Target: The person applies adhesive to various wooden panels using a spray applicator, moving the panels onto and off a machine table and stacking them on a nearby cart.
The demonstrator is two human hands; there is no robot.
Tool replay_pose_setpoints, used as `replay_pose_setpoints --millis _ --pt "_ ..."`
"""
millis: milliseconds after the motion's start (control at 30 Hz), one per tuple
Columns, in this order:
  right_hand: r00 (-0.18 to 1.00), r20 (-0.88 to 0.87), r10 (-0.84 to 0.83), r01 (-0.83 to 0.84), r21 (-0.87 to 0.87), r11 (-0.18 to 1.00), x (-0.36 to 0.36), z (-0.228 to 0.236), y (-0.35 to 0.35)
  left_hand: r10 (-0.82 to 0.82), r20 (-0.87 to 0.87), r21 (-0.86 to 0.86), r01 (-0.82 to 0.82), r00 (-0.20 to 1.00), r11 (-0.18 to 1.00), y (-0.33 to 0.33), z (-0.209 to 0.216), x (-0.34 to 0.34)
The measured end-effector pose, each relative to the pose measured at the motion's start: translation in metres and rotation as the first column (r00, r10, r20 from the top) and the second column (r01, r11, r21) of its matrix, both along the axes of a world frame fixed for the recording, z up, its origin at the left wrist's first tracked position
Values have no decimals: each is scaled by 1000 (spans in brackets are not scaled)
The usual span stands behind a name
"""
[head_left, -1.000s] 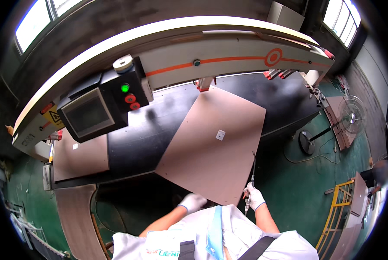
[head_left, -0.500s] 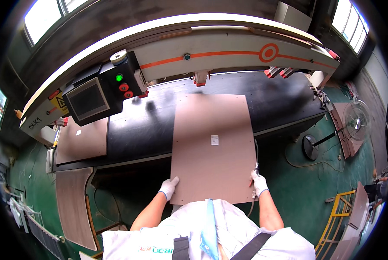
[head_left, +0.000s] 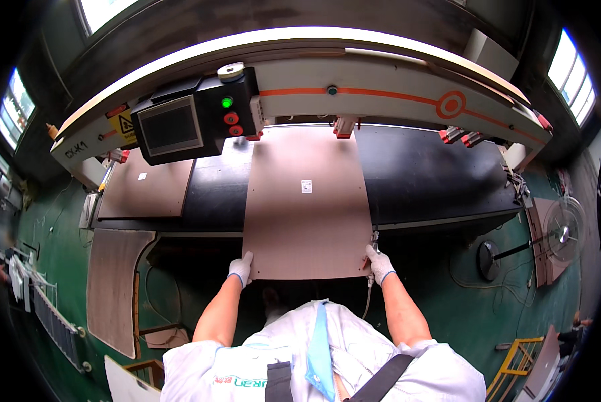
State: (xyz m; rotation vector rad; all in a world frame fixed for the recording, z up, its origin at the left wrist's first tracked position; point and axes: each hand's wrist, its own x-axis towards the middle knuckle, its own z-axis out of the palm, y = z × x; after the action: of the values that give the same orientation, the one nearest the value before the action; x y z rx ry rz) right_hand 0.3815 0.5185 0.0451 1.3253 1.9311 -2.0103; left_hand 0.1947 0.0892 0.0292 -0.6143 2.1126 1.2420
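A large brown rectangular panel (head_left: 304, 231), with a small white label (head_left: 306, 186) on its face, lies partly on the black machine table. Its near end juts out over the table's front edge toward me. My left hand (head_left: 241, 269), in a white glove, is closed on the panel's left edge near the corner. At the opposite edge, my gloved right hand (head_left: 379, 264) grips the panel. A metal hose fitting or air-gun-like tool (head_left: 375, 238) shows at that hand, with a hose (head_left: 369, 295) hanging below; how it is held is partly hidden.
A long white machine beam (head_left: 387, 104) with an orange stripe spans the black table (head_left: 421, 177). Its control box (head_left: 173, 124) hangs at left, above another brown panel (head_left: 143, 191). More panels (head_left: 116, 288) stand at lower left. A floor fan (head_left: 562, 234) is at right.
The panel has moved forward, its far end now reaching under the beam. Both hands have moved forward with it, keeping their grips. The view has also shifted somewhat.
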Motion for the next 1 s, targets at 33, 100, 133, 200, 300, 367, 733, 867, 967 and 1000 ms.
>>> replay_pose_setpoints --millis 33,100,133,200,300,367,733,867,967,1000 --pt "999 -28 -30 31 39 999 -4 -3 -1 -17 -5 36 17 1000 999 2 -1 -4" --pt "999 -5 -38 38 -47 998 -11 8 -8 40 -21 65 -38 999 997 -16 -14 -22" --pt "990 -89 -113 110 -38 993 -6 -3 -1 25 -85 50 -21 996 999 -19 -21 -46" --pt "960 -100 -262 255 -84 963 8 -14 10 76 -241 4 -78 968 997 -45 -15 -111" --pt "941 -36 -336 332 -95 939 17 -30 2 246 -596 -31 -328 764 944 -159 32 -220" --pt "816 1 -578 578 -49 815 37 -22 -8 321 -730 38 -434 603 900 -183 87 -290" --pt "766 204 -610 620 17 784 43 35 -167 568 -780 395 -496 264 773 -339 225 -555" --pt "541 149 -828 831 56 553 89 -38 -169 -17 -934 -231 -565 357 792 -377 171 -621" --pt "527 214 -823 845 -27 534 75 -33 -188 -723 -149 -748 -555 675 -364 -455 164 -663" --pt "551 289 -782 825 -51 563 70 -40 -184 -715 -138 -776 -524 685 -352 -490 180 -670"
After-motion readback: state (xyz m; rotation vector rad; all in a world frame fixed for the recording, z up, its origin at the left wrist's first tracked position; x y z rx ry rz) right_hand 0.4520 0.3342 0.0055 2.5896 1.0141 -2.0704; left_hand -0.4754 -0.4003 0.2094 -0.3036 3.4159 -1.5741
